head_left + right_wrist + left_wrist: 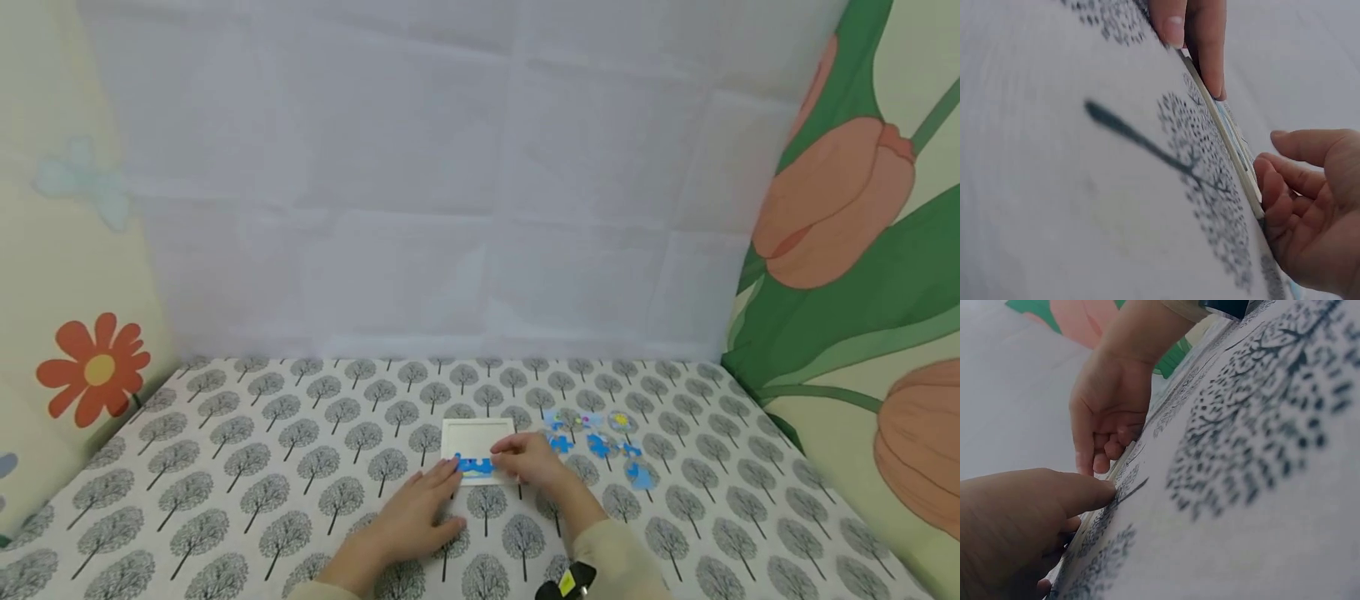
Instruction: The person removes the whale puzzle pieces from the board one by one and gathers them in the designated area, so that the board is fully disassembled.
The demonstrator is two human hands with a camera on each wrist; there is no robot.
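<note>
A small white puzzle tray [477,422] lies on the tablecloth, with joined blue puzzle pieces [475,468] along its near side. My left hand [420,512] rests at the tray's left edge, fingers mostly straight and fingertips by the blue pieces. Over the right side of the tray is my right hand [531,461], its thumb and index finger apart in the right wrist view and the other fingers loosely bent. No piece shows between them. In the left wrist view, the right hand [1113,403] reaches down beyond the left thumb [1079,494].
Several loose puzzle pieces [598,446], mostly blue, lie to the right of the tray. One has a yellow sun [621,420]. The tablecloth [315,492] has a tree print. A white cloth [420,183] hangs behind the table.
</note>
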